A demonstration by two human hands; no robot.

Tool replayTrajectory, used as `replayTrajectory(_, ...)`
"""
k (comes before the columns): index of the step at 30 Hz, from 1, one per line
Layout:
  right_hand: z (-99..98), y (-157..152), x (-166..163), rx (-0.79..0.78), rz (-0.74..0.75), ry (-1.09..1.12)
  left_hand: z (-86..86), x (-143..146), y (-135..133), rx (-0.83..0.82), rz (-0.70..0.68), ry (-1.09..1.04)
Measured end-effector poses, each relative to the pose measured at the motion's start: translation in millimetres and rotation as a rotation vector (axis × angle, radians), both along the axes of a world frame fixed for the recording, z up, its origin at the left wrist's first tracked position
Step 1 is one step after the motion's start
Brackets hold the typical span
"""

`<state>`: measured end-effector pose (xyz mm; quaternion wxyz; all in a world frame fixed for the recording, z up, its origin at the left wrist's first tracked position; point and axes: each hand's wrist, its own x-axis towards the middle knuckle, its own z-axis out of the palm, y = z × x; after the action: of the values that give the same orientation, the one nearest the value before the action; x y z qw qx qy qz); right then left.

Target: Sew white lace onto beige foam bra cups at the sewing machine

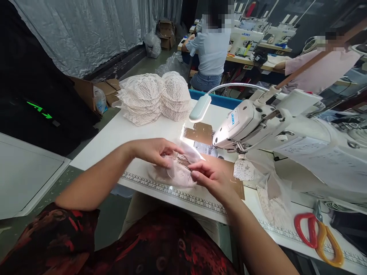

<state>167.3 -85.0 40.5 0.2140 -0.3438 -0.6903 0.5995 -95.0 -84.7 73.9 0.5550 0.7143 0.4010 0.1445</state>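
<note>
A pale lace bra cup [180, 178] with thin, sheer fabric is held just above the front of the sewing table. My left hand [156, 151] grips its upper left side, thumb and fingers closed on the cloth. My right hand [210, 177] pinches the right edge of the same cup between thumb and fingers. A small dark gap shows between the two hands; what is in it I cannot make out. Just behind them are the metal plate [205, 148] and the head of the white sewing machine [235, 124].
Layered lace bra cups [155, 97] are stacked at the back left. A lamp [200, 108] hangs over the table. Lace pieces [273, 202] and scissors with red and yellow handles [325, 233] lie at right. A ruler strip [183, 195] lines the front edge. Co-workers [213, 49] sit beyond.
</note>
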Motion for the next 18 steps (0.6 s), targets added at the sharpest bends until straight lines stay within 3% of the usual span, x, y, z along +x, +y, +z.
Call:
replayTrajectory(3, -9.0, 0, 41, 0.337, -0.150, -0.274, 13.8, -35, 4, 0.129, 0.195, 0.375)
replayTrajectory(6, -28.4, 5, 92, 0.760, -0.392, -0.650, 13.7, -50, 2, 0.528, 0.457, 0.693)
replayTrajectory(8, -41.6, 10, 118, 0.982, -0.407, -0.802, 4.4, -37, -1, 0.740, 0.427, 0.672)
replayTrajectory(10, -49.3, 11, 131, 1.076, -0.418, -0.857, -10.0, -10, -1, 0.837, 0.252, 0.550)
replayTrajectory(12, -49.0, 7, 127, 1.069, -0.432, -0.805, -25.5, 23, 2, 0.854, 0.125, 0.436)
replayTrajectory(14, -42.5, -3, 108, 0.956, -0.402, -0.659, -37.4, 53, 5, 0.765, 0.057, 0.340)
replayTrajectory(18, -27.8, -22, 54, 0.468, -0.240, -0.277, -41.9, 86, 0, 0.502, 0.151, 0.153)
